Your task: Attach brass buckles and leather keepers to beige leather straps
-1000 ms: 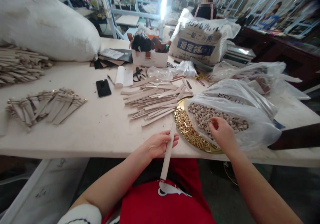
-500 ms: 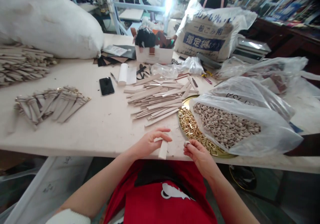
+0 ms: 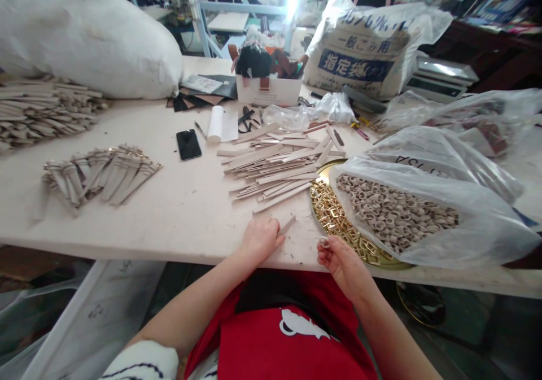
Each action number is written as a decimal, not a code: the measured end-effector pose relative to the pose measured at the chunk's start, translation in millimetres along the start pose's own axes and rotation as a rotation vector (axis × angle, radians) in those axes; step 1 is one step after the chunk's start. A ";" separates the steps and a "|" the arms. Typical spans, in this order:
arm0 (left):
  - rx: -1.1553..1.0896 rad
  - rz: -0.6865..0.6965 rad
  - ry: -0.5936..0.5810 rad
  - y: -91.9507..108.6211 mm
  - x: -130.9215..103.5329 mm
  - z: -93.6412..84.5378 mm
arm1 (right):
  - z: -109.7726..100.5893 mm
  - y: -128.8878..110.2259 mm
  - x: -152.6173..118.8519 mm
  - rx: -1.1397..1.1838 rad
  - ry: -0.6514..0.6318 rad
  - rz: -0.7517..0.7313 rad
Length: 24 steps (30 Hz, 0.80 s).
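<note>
My left hand (image 3: 261,239) is closed round a beige strap (image 3: 288,224), whose end sticks out past the fingers near the table's front edge. To its right, my right hand (image 3: 344,262) pinches a small beige loop (image 3: 324,243) between thumb and fingertips. Beyond the hands lies a loose pile of flat beige straps (image 3: 271,171). Gold buckles (image 3: 328,208) fill a round gold tray (image 3: 329,169) beside my right hand. A clear plastic bag (image 3: 478,199) full of small beige loops (image 3: 393,213) rests partly over the tray.
Straps with gold buckles (image 3: 101,177) lie fanned at the left. Behind them are a large strap heap (image 3: 42,112) and a white sack (image 3: 93,41). A phone (image 3: 188,144), paper roll (image 3: 215,124), white box (image 3: 269,91) and printed bag (image 3: 364,58) stand farther back.
My left hand has gone from loosely spread over the strap to closed round it, and the strap has turned to point away. My right hand still holds the loop. The view has shifted slightly.
</note>
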<state>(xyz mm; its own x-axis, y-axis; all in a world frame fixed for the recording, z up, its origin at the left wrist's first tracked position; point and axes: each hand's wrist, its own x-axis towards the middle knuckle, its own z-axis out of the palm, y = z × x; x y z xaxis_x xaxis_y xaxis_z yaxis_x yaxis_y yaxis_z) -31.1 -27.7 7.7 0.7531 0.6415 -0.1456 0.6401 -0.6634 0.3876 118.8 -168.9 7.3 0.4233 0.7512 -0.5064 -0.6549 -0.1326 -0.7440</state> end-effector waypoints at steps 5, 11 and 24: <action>-0.585 -0.035 -0.143 10.0 -6.6 -7.3 | -0.7 -2.2 -1.8 0.028 0.033 0.032; -0.970 -0.014 -0.274 32.3 -24.0 -18.5 | 7.4 -3.9 -0.7 0.045 -0.021 0.016; -0.622 0.059 -0.285 32.0 -19.8 -17.6 | -2.7 -0.8 -12.1 -0.355 -0.006 -0.178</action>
<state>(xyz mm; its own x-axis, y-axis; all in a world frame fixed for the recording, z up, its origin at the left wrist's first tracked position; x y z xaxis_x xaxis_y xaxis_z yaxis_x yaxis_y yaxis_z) -28.2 -54.8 39.0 0.8490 0.4286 -0.3092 0.4550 -0.2951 0.8402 115.9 -179.7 12.8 0.5067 0.7861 -0.3539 -0.3139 -0.2141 -0.9250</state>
